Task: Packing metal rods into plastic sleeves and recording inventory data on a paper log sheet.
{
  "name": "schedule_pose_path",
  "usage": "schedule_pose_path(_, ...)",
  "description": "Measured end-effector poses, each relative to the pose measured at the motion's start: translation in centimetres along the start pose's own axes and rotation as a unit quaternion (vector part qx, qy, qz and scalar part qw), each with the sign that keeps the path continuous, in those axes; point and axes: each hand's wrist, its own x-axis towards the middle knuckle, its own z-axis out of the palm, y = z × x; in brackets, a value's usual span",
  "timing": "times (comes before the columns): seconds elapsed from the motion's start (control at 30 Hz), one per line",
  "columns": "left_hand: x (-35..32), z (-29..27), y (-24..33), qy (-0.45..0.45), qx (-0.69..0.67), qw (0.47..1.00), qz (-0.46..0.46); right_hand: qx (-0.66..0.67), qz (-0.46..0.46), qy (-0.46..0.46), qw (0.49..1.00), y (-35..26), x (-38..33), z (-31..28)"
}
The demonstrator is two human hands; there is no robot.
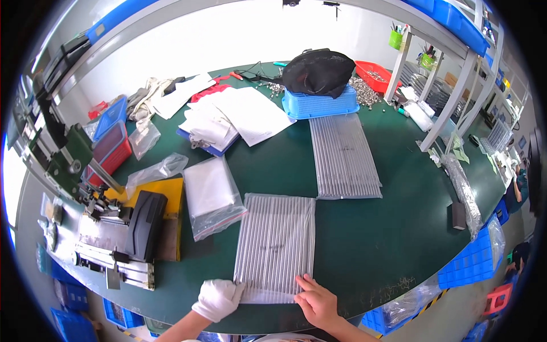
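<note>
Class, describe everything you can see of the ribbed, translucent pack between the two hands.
The ribbed pack is roughly rectangular and greyish-clear, apparently plastic, with many narrow tube-like ribs running lengthwise, side by side. A small dark mark shows near its middle. It lies flat on the green table, near its front edge. The gloved left hand curls at its near left corner; the bare right hand has fingers on its near right corner.

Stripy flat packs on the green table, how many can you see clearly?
2. The near pack has the gloved left hand and bare right hand at its near corners. The far pack lies in front of the blue basket. Others may be hidden.
</note>
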Motion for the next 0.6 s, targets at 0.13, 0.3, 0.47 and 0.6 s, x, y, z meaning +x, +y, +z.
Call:
schedule_pose_path(0.13,2.1,0.1,-0.2,0.061,0.030,0.997,0.022,0.006,-0.021,-0.027,0.999,0.9,1.6,-0.3)
schedule_pose_path(0.3,6.8,0.4,-1.4,0.117,0.043,0.992,0.033,0.022,-0.010,0.002,1.000,2.7,5.1,-0.3)
schedule_pose_path(0.47,12.5,1.4,-3.6,0.189,0.084,0.977,0.058,-0.028,-0.014,0.048,0.998,5.1,9.3,0.5)
schedule_pose_path(0.6,16.5,2.2,-4.7,0.211,0.158,0.959,0.102,-0.176,-0.087,0.085,0.977,7.0,13.8,-0.4)
